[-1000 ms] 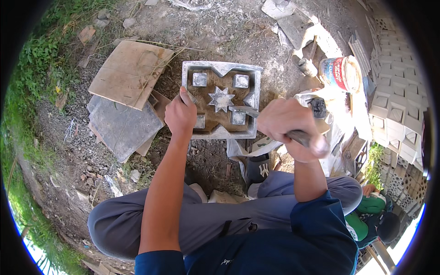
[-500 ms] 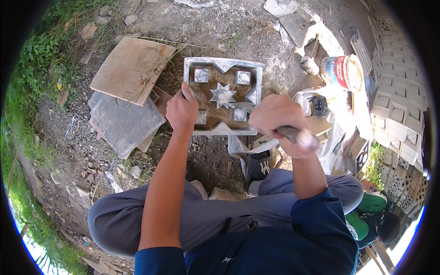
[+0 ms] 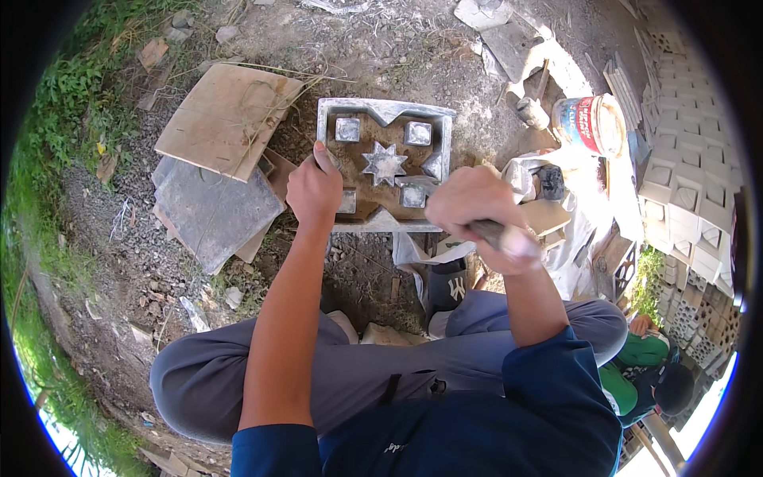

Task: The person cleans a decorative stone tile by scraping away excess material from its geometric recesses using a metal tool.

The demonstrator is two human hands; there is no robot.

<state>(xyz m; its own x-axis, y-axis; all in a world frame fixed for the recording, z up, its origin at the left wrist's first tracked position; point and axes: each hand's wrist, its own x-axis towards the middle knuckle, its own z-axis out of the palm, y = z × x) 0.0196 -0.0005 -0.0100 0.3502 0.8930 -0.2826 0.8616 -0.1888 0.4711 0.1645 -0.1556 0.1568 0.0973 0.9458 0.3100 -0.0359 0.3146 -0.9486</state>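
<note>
A grey rectangular mould (image 3: 385,227) lies on the ground in front of me, with notched inner walls. Inside it stand several square blocks (image 3: 347,129) and an eight-pointed star (image 3: 384,164), with brown material on the floor around them. My left hand (image 3: 315,189) is closed at the mould's left side, thumb up, round what looks like a short grey handle. In my right hand (image 3: 477,208) is a trowel with a worn, rounded handle (image 3: 505,237). Its thin grey blade reaches over the lower right block; my fist partly hides it.
Flat boards (image 3: 218,211) are stacked to the left. On the right are a paint bucket (image 3: 589,126), white sheeting (image 3: 576,238) and stacked pale blocks (image 3: 685,171). A dark cap (image 3: 447,286) lies by my legs. Another person in green (image 3: 645,347) sits at the lower right.
My right hand with the trowel has shifted slightly left, toward the mould. My left hand keeps its place on the mould's left side.
</note>
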